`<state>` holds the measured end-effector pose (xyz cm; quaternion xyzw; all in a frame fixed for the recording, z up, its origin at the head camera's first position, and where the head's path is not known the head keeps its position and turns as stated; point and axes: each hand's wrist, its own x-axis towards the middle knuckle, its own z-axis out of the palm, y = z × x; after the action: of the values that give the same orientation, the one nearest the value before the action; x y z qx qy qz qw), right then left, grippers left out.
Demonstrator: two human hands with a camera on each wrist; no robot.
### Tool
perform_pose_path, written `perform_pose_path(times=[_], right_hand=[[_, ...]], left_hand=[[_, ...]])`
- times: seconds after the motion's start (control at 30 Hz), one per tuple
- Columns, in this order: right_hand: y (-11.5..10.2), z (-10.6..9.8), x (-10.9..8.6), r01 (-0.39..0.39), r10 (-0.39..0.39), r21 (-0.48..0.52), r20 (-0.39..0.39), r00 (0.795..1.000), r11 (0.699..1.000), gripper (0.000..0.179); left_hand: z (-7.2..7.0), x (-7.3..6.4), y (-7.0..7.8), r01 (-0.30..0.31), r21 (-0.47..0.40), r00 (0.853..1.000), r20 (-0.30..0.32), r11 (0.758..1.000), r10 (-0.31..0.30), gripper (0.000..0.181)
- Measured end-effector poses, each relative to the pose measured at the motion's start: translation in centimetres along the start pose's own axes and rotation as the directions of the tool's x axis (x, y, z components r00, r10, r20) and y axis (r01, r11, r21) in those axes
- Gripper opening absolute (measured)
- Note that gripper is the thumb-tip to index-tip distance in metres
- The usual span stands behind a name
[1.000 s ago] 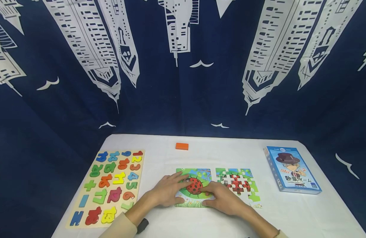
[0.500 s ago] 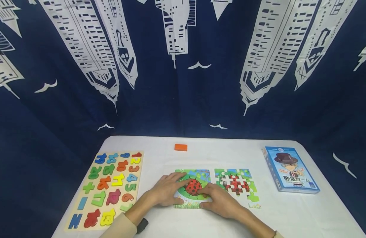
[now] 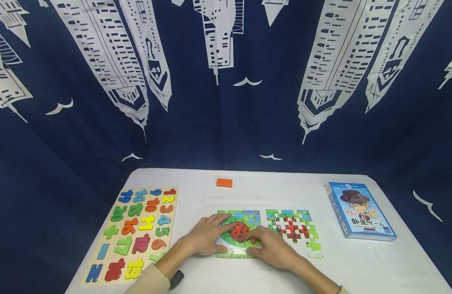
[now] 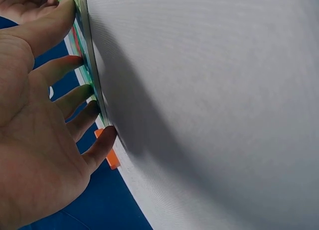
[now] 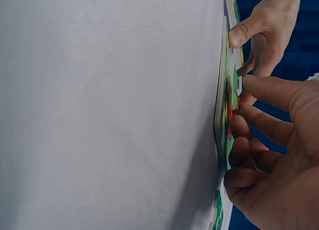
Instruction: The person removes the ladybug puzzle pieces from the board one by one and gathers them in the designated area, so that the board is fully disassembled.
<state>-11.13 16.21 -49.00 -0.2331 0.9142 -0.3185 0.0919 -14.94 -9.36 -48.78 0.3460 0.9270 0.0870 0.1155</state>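
Observation:
In the head view, a flat ladybug picture board (image 3: 240, 216) lies mid-table. My left hand (image 3: 205, 237) rests over its left side, fingers spread across the picture and thumb at the lower left. Seen from the left wrist, those fingers (image 4: 75, 95) are fairly straight, with their tips on the board. My right hand (image 3: 273, 248) is over the board's lower right, fingers curled. In the right wrist view, its thumb and index finger pinch a small green and red puzzle piece (image 5: 234, 88), partly hidden. Right beside the board lies a partly assembled ladybug jigsaw (image 3: 308, 214) with gaps in its middle.
A wooden number board (image 3: 108, 245) with colourful numerals lies at the left. An orange block (image 3: 224, 183) sits at the back, and a blue game box (image 3: 362, 210) at the right. Under my left forearm shows a small black object (image 3: 176, 279). A navy curtain (image 3: 226, 122) hangs behind.
My right hand has shifted slightly left over the ladybug board. My left hand has stayed in place on the board, and the jigsaw looks the same.

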Motion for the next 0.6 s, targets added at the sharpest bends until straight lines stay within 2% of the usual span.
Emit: perform_pose_path(times=[0.23, 0.43, 0.6], right_hand=[[0.05, 0.12, 0.35, -0.031, 0.033, 0.078, -0.030, 0.999, 0.996, 0.021], [0.08, 0.33, 0.66, -0.024, 0.028, 0.139, -0.027, 0.999, 0.990, 0.009], [0.06, 0.39, 0.69, -0.021, 0.025, 0.190, -0.018, 1.000, 0.982, 0.006]], left_hand=[[0.00, -0.09, -0.10, -0.007, 0.005, 1.000, -0.001, 1.000, 0.007, 0.079], [0.05, -0.09, -0.10, -0.008, 0.007, 1.000, 0.002, 1.000, 0.008, 0.079], [0.02, -0.07, -0.07, -0.006, 0.005, 1.000, 0.005, 1.000, 0.006, 0.079]])
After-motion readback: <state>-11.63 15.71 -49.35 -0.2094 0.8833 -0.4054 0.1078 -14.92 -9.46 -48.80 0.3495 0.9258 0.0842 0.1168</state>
